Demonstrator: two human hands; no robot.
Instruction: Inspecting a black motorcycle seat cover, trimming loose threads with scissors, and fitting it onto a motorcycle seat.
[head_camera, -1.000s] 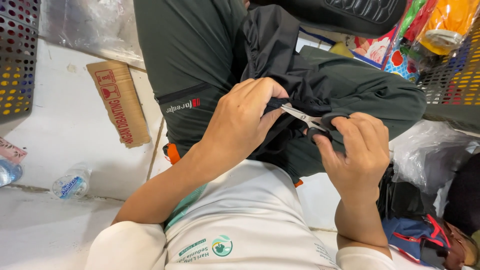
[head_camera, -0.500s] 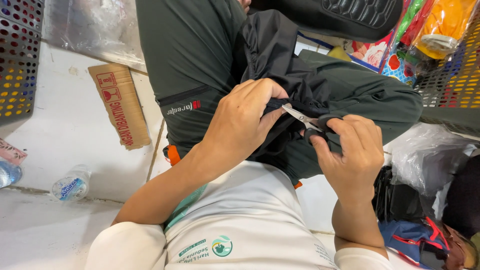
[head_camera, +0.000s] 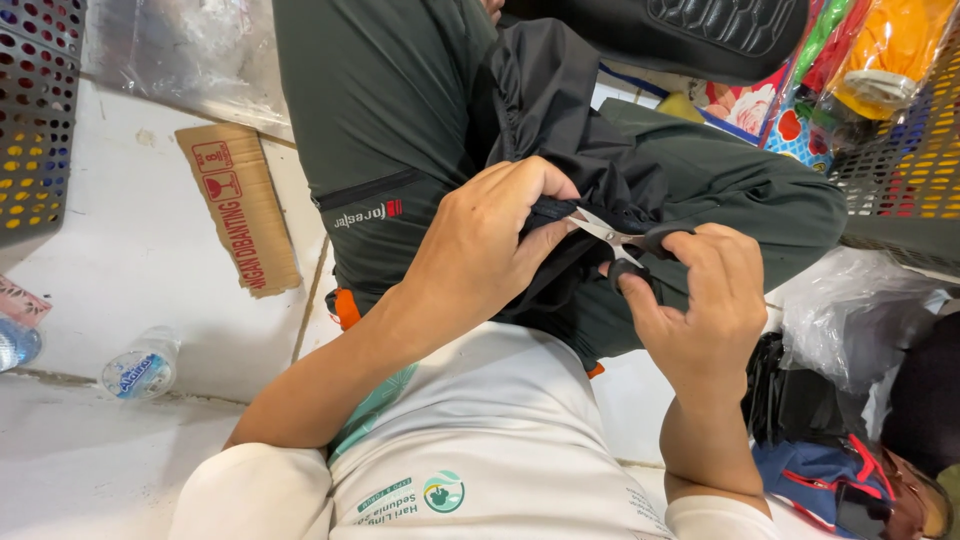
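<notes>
A black garment (head_camera: 555, 110) lies bunched over my lap, on my dark green trousers (head_camera: 380, 110). My left hand (head_camera: 490, 250) pinches a fold of this black fabric between thumb and fingers. My right hand (head_camera: 705, 305) holds small scissors (head_camera: 605, 232) with black handles. Their silver blades point left, with the tips at the fabric right beside my left thumb. The two hands are close together, a few centimetres apart. The part of the fabric under the blades is hidden by my left hand.
A strip of printed cardboard (head_camera: 240, 205) and a small plastic bottle (head_camera: 140, 365) lie on the white floor at left. Grey perforated baskets stand at far left (head_camera: 35, 110) and at right (head_camera: 900, 180). Colourful packages (head_camera: 790, 110), a clear plastic bag (head_camera: 850, 310) and a blue bag (head_camera: 810, 470) crowd the right.
Both hands stay on the fabric and scissors in almost the same place. The scissors shift only slightly at the fold.
</notes>
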